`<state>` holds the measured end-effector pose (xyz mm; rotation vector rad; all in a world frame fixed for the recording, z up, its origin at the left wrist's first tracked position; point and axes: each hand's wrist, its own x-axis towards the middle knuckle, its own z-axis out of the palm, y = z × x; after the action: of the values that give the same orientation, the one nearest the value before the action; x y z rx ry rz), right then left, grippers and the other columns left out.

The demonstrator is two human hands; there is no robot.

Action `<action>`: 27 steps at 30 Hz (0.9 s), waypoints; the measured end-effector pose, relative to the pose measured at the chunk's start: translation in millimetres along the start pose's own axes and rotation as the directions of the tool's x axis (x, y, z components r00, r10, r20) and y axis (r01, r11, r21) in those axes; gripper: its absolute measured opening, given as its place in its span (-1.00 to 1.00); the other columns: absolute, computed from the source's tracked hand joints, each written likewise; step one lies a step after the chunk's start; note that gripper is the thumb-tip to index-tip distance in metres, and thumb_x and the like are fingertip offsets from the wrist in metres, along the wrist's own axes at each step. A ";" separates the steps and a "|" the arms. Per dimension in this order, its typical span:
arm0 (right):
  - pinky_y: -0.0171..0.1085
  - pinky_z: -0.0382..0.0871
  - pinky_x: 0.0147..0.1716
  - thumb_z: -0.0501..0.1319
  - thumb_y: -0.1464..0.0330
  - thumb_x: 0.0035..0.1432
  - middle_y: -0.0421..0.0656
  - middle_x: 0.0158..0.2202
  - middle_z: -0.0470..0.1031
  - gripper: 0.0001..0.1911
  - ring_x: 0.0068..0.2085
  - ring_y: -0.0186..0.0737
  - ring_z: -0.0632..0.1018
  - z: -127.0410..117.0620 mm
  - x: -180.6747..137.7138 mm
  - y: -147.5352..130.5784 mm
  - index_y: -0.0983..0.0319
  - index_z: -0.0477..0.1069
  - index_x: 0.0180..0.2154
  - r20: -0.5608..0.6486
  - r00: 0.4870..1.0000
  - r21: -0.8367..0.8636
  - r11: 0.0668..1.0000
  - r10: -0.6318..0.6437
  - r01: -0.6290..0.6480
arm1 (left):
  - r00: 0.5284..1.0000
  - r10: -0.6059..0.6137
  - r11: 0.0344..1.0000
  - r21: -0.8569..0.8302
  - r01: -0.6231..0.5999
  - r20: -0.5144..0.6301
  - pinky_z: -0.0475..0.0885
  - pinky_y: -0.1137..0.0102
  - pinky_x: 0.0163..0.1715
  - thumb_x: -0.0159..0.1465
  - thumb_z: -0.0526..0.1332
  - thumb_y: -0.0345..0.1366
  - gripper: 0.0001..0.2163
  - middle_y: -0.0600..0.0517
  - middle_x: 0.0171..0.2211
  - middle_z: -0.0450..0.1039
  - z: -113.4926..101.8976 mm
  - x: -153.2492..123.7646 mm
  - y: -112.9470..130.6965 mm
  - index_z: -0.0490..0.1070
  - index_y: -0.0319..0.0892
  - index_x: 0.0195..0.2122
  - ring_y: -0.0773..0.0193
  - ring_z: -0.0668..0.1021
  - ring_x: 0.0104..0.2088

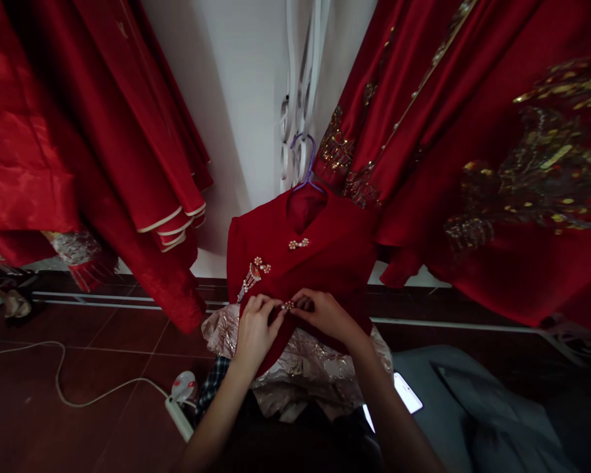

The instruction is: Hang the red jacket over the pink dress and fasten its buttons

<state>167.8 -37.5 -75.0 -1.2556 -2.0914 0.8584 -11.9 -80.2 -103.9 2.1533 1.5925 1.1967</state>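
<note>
A red top (270, 226) hangs in front of me on a purple hanger (309, 172). One beaded clasp (299, 244) sits below its neckline, and a beaded ornament (252, 274) decorates the chest at left. Lower on the front, both hands meet at a second beaded clasp (287, 305). The fingers of my left hand (260, 325) pinch its left end. From the other side, my right hand (325, 314) pinches the right end between thumb and fingers. Pale shiny fabric (320, 368) spreads beneath the top.
Red garments with pale trim (167, 223) hang at left; a sequined red garment (536, 171) hangs at right. A power strip (178, 418) with a cable lies on the tiled floor (113, 368). A lit phone (408, 393) rests on a grey seat (443, 387). Shoes (14, 303) stand far left.
</note>
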 end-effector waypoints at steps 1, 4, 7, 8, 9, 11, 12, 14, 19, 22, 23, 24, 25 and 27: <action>-0.26 0.39 -0.35 0.28 0.28 0.01 -0.16 -0.40 0.55 -0.83 -0.37 -0.22 0.54 1.2 0.7 0.0 0.18 0.47 -0.30 0.001 1.000 0.009 1.000 -0.002 0.002 | 1.000 -0.001 1.000 0.004 0.001 0.010 0.34 0.30 -0.17 0.24 0.15 -0.32 -0.87 -0.01 -0.27 0.40 0.4 0.0 -0.3 0.44 -0.10 -0.21 0.20 0.43 -0.20; -0.28 0.39 -0.34 0.28 0.25 0.01 -0.15 -0.40 0.55 -0.82 -0.36 -0.23 0.54 2.5 2.6 -1.2 0.21 0.47 -0.34 0.008 1.000 0.055 0.998 -0.002 0.001 | 0.999 -0.030 0.999 -0.023 0.031 0.011 0.34 0.30 -0.17 0.24 0.15 -0.34 -0.91 0.00 -0.29 0.42 1.5 0.8 -2.0 0.43 -0.13 -0.27 0.21 0.43 -0.22; -0.28 0.39 -0.33 0.27 0.22 0.03 -0.14 -0.38 0.55 -0.79 -0.34 -0.23 0.54 1.9 3.8 -2.9 0.23 0.46 -0.35 0.016 1.000 0.112 0.994 -0.006 0.004 | 0.996 -0.085 0.992 -0.090 0.084 -0.012 0.35 0.32 -0.21 0.21 0.18 -0.33 -0.95 0.02 -0.33 0.44 3.1 1.4 -4.5 0.42 -0.15 -0.32 0.23 0.45 -0.25; -0.28 0.39 -0.32 0.27 0.20 0.03 -0.13 -0.37 0.55 -0.78 -0.33 -0.23 0.55 1.6 4.1 -3.3 0.23 0.46 -0.35 0.018 1.000 0.131 0.991 -0.006 0.003 | 0.995 -0.101 0.988 -0.122 0.099 -0.016 0.36 0.33 -0.22 0.20 0.19 -0.32 -0.95 0.03 -0.34 0.45 3.8 1.4 -5.3 0.41 -0.15 -0.34 0.23 0.46 -0.26; -0.27 0.40 -0.31 0.27 0.20 0.03 -0.13 -0.37 0.55 -0.77 -0.33 -0.23 0.55 1.3 4.4 -3.6 0.23 0.46 -0.34 0.021 1.000 0.150 0.989 -0.003 0.000 | 0.993 -0.118 0.980 -0.161 0.114 -0.017 0.36 0.33 -0.22 0.20 0.20 -0.30 -0.94 0.03 -0.35 0.46 4.6 1.4 -5.9 0.41 -0.16 -0.34 0.24 0.47 -0.27; -0.27 0.40 -0.31 0.27 0.18 0.02 -0.12 -0.36 0.55 -0.75 -0.33 -0.23 0.54 0.3 4.8 -3.9 0.24 0.46 -0.35 0.026 1.000 0.193 0.981 0.005 -0.009 | 0.987 -0.161 0.950 -0.273 0.153 -0.008 0.38 0.35 -0.23 0.19 0.21 -0.26 -0.90 0.03 -0.36 0.47 6.3 2.3 -6.6 0.42 -0.17 -0.35 0.27 0.50 -0.29; -0.26 0.40 -0.31 0.28 0.18 0.02 -0.12 -0.36 0.55 -0.74 -0.33 -0.23 0.54 -0.6 4.7 -4.0 0.24 0.46 -0.35 0.031 1.000 0.216 0.976 0.005 -0.012 | 0.982 -0.190 0.920 -0.349 0.179 0.003 0.40 0.37 -0.24 0.18 0.22 -0.24 -0.88 0.02 -0.37 0.48 7.0 3.5 -6.9 0.42 -0.18 -0.35 0.28 0.51 -0.31; -0.26 0.40 -0.30 0.29 0.17 0.00 -0.12 -0.36 0.55 -0.73 -0.33 -0.24 0.54 -3.9 3.7 -4.4 0.25 0.45 -0.35 0.047 0.999 0.259 0.966 0.000 -0.013 | 0.964 -0.264 0.818 -0.523 0.241 0.031 0.43 0.39 -0.25 0.15 0.25 -0.20 -0.83 0.01 -0.38 0.50 7.6 8.5 -7.9 0.42 -0.20 -0.34 0.30 0.53 -0.34; -0.27 0.38 -0.29 0.31 0.18 -0.02 -0.14 -0.36 0.55 -0.73 -0.32 -0.26 0.53 -18.9 -3.0 -7.7 0.25 0.46 -0.35 0.144 0.990 0.318 0.947 0.005 -0.051 | 0.885 -0.457 0.511 -0.789 0.341 0.087 0.46 0.45 -0.42 0.07 0.31 -0.11 -0.68 0.04 -0.52 0.49 3.7 35.5 -16.1 0.40 -0.26 -0.28 0.36 0.54 -0.51; -0.29 0.37 -0.31 0.33 0.19 -0.04 -0.14 -0.37 0.55 -0.73 -0.33 -0.29 0.52 -25.2 -6.1 -9.0 0.24 0.46 -0.35 0.197 0.980 0.362 0.929 0.010 -0.082 | 0.845 -0.519 0.371 -0.856 0.361 0.132 0.48 0.44 -0.42 0.06 0.31 -0.10 -0.65 0.02 -0.52 0.51 1.3 52.6 -20.4 0.43 -0.30 -0.28 0.37 0.54 -0.53; -0.29 0.37 -0.31 0.33 0.19 -0.04 -0.14 -0.37 0.55 -0.73 -0.33 -0.29 0.52 -25.8 -6.5 -9.2 0.24 0.46 -0.35 0.200 0.980 0.372 0.924 0.009 -0.084 | 0.829 -0.542 0.313 -0.882 0.353 0.139 0.49 0.43 -0.37 0.07 0.31 -0.11 -0.67 -0.01 -0.48 0.53 1.3 57.1 -20.9 0.45 -0.30 -0.29 0.36 0.56 -0.50; -0.29 0.37 -0.31 0.33 0.19 -0.04 -0.14 -0.36 0.55 -0.73 -0.33 -0.29 0.52 -25.8 -6.6 -9.2 0.24 0.46 -0.35 0.200 0.980 0.379 0.922 0.007 -0.084 | 0.812 -0.565 0.251 -0.908 0.336 0.145 0.49 0.43 -0.31 0.07 0.32 -0.15 -0.69 -0.03 -0.43 0.55 1.5 60.8 -21.0 0.46 -0.31 -0.30 0.36 0.57 -0.45; -0.28 0.37 -0.30 0.33 0.19 -0.03 -0.13 -0.35 0.55 -0.73 -0.33 -0.29 0.53 -25.2 -6.5 -9.1 0.24 0.46 -0.35 0.198 0.980 0.384 0.920 0.004 -0.081 | 0.795 -0.587 0.185 -0.930 0.317 0.154 0.49 0.43 -0.25 0.07 0.33 -0.19 -0.73 -0.05 -0.38 0.56 2.1 63.9 -20.8 0.47 -0.30 -0.30 0.36 0.58 -0.40; -0.27 0.37 -0.30 0.33 0.20 -0.03 -0.13 -0.35 0.55 -0.73 -0.32 -0.28 0.53 -23.3 -5.9 -8.7 0.25 0.46 -0.34 0.196 0.981 0.388 0.918 -0.001 -0.076 | 0.762 -0.613 0.052 -0.952 0.303 0.209 0.47 0.45 -0.19 0.07 0.34 -0.29 -0.80 -0.05 -0.33 0.56 3.3 68.5 -20.0 0.49 -0.29 -0.33 0.38 0.58 -0.34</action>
<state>182.3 -40.4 -54.2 -1.0296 -1.9073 1.3890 -17.6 -11.6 -84.9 0.5453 0.9011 1.5851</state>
